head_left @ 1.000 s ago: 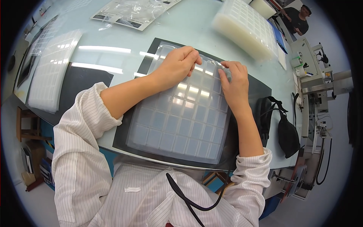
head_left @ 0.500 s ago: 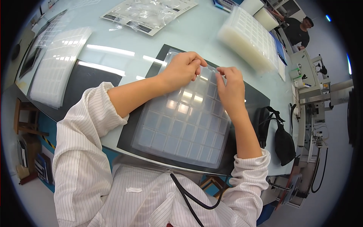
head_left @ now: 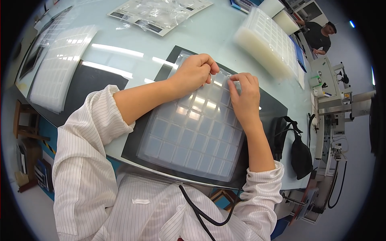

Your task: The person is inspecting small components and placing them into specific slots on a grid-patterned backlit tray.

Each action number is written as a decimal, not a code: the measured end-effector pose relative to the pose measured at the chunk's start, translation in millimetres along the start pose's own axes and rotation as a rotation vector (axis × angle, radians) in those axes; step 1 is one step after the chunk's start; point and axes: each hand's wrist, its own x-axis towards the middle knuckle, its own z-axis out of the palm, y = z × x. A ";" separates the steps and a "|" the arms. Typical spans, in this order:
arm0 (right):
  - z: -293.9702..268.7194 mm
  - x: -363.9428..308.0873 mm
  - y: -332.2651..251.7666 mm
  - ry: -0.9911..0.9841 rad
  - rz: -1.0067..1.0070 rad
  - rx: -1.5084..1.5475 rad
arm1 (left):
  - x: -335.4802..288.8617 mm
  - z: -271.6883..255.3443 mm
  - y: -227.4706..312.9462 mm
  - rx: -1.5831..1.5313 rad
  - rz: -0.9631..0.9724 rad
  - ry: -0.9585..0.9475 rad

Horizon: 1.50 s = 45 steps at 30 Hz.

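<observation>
Tabletop (head_left: 209,34), hands (head_left: 195,74) (head_left: 247,95) apparently closer now

Printed white sheet (head_left: 169,23), far side of table (head_left: 217,44): dark printed blocks (head_left: 150,27) and fine print, too small to read. Legible texts, numbers, signs: none.

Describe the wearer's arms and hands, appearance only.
Left hand and right hand: bare; no gloves, rings or watch visible. Forearms uncovered. Sleeves: loose, white with thin dark stripes, rolled up in bunched folds. Black cord loops over the matching shirt front.
</observation>
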 end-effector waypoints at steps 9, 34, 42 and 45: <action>-16.2 15.4 -16.1 -0.128 0.289 0.644 | -6.3 5.4 2.4 0.200 0.264 -0.170; 6.5 18.4 -25.9 -0.024 0.040 0.121 | 12.0 -14.3 -8.5 0.146 0.240 0.057; 16.9 32.4 -39.1 0.004 0.169 0.288 | 8.6 -22.4 11.1 0.051 0.060 0.037; 32.4 21.5 -37.7 -0.049 -0.030 -0.067 | 2.7 -32.8 14.8 -0.056 -0.002 0.133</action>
